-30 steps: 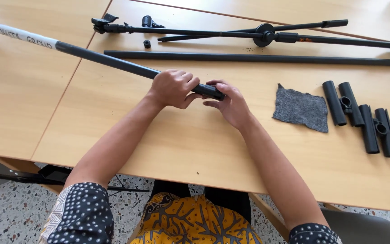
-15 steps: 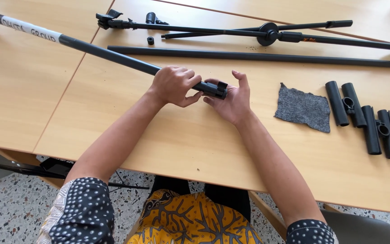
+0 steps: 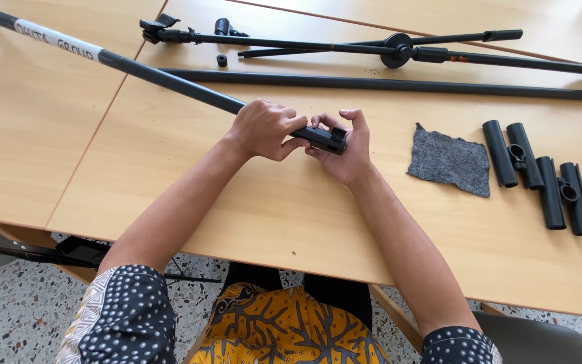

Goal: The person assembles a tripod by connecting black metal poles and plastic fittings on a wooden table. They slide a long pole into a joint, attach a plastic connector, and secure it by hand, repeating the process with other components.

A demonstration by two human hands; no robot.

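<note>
A long black pole (image 3: pixel 163 77) with a white label band lies slanted across the wooden table (image 3: pixel 170 175), running from the far left toward the middle. My left hand (image 3: pixel 262 128) is wrapped around the pole close to its near end. My right hand (image 3: pixel 346 147) cups that end from below and behind, fingers on the black clamp piece (image 3: pixel 326 139) fitted there.
A grey felt patch (image 3: pixel 449 160) lies right of my hands. Two pairs of black tube clips (image 3: pixel 514 154) (image 3: pixel 566 194) rest further right. A black stand assembly (image 3: pixel 399 48), a long black rod (image 3: pixel 385 84) and a small black ring (image 3: pixel 221 60) lie at the back.
My right hand has shifted around the pole's end, from fingers spread upward to curled on the clamp piece. The left hand keeps its hold on the pole.
</note>
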